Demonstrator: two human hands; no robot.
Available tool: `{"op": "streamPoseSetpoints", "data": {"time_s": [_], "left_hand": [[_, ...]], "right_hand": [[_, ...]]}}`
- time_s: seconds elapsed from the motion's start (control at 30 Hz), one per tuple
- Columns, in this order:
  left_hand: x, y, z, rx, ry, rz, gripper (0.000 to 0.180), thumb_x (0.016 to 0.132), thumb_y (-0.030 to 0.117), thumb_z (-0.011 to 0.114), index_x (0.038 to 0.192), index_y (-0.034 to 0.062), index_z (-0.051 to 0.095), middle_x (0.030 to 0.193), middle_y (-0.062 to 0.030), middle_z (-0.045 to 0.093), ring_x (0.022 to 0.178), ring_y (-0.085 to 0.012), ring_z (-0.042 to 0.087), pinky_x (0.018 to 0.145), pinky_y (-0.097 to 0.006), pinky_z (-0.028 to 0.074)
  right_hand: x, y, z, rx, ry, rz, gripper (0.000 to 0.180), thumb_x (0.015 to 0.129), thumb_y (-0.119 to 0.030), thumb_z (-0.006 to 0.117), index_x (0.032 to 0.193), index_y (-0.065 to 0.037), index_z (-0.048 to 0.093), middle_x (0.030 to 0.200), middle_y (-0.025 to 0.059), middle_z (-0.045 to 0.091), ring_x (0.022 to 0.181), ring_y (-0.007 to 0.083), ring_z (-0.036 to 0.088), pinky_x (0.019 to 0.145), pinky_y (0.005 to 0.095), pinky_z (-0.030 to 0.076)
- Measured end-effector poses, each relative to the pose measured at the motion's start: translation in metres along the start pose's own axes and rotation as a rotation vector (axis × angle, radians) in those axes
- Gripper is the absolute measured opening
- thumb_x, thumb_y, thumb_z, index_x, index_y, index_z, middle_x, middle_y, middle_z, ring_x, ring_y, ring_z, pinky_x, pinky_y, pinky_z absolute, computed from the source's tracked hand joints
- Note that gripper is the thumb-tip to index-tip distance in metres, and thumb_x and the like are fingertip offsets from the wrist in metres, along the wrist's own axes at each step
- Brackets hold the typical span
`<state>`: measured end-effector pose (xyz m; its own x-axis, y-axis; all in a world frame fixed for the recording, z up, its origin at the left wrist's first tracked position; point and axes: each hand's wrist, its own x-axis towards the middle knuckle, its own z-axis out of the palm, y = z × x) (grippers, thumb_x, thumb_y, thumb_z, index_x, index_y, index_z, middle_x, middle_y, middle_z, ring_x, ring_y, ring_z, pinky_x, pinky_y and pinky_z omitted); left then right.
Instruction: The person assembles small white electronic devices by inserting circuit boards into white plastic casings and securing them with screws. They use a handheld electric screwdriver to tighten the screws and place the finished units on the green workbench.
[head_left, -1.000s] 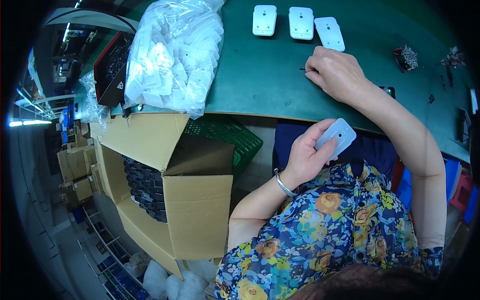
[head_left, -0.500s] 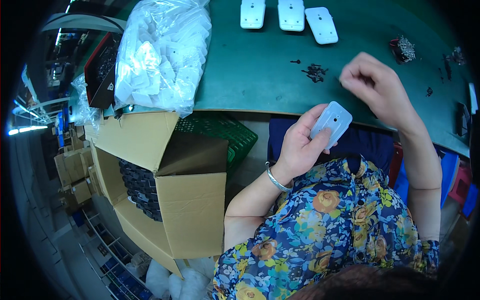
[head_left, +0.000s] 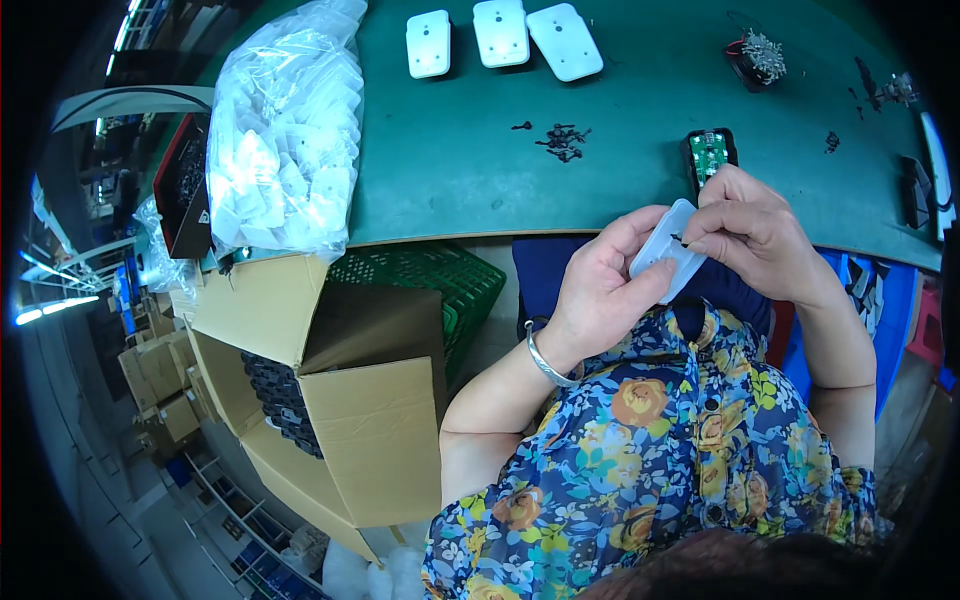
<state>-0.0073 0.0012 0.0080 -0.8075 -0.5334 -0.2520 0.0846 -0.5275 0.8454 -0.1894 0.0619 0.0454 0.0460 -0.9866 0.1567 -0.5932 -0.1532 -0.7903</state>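
Observation:
My left hand (head_left: 612,285) grips a white plastic cover (head_left: 662,262) by its edges, thumb on its face, tilted above the table's near edge. The fingertips of my right hand (head_left: 752,235) are pinched together at the cover's upper part. A small black part (head_left: 679,238) shows at those fingertips, mostly hidden. Just beyond my right hand lies a black housing with a green circuit board (head_left: 710,152). A loose pile of small black parts (head_left: 564,142) lies on the green table (head_left: 440,185), farther left.
Three white covers (head_left: 500,35) lie at the far side. A clear bag of white pieces (head_left: 285,140) sits at the left, above an open cardboard box (head_left: 375,440) and a green crate (head_left: 430,280). A bundle of small metal pieces (head_left: 762,60) stands far right; a blue bin (head_left: 890,300) is near right.
My right hand has come down and left from above the table to the white cover, uncovering the circuit board housing. The cover is tilted more. The whole view has shifted somewhat.

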Motion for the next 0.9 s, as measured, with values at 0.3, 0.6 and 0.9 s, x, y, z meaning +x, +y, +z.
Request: {"op": "streamPoseSetpoints", "data": {"time_s": [0.3,0.6,0.9], "left_hand": [[0.000,0.002,-0.004,-0.033,-0.055,-0.115,0.042,0.082,-0.001,0.054,0.123,-0.0022,0.045,0.112,-0.0075,0.056,0.098,-0.0107,0.054,0.085,-0.025,0.044],[0.000,0.006,-0.001,-0.035,-0.073,-0.212,0.043,0.081,0.002,0.056,0.122,-0.0030,0.046,0.107,-0.0049,0.058,0.093,-0.0084,0.054,0.081,-0.023,0.044],[0.000,0.000,0.004,0.059,-0.107,-0.172,0.042,0.081,0.000,0.056,0.122,-0.0037,0.046,0.110,-0.0070,0.057,0.096,-0.0101,0.054,0.083,-0.024,0.044]], "right_hand": [[0.005,0.004,-0.008,-0.129,-0.089,-0.216,0.010,0.067,-0.006,0.067,0.075,-0.006,0.061,0.073,0.0059,0.050,0.067,0.0234,0.052,0.055,0.0330,0.041],[0.006,0.003,-0.016,-0.195,-0.233,-0.319,0.011,0.066,-0.008,0.065,0.074,-0.006,0.059,0.074,0.0039,0.052,0.070,0.0221,0.054,0.054,0.0322,0.043],[0.004,0.002,-0.023,-0.244,-0.317,-0.396,0.010,0.066,-0.008,0.062,0.075,-0.006,0.058,0.075,0.0032,0.053,0.069,0.0205,0.054,0.052,0.0317,0.044]]}}
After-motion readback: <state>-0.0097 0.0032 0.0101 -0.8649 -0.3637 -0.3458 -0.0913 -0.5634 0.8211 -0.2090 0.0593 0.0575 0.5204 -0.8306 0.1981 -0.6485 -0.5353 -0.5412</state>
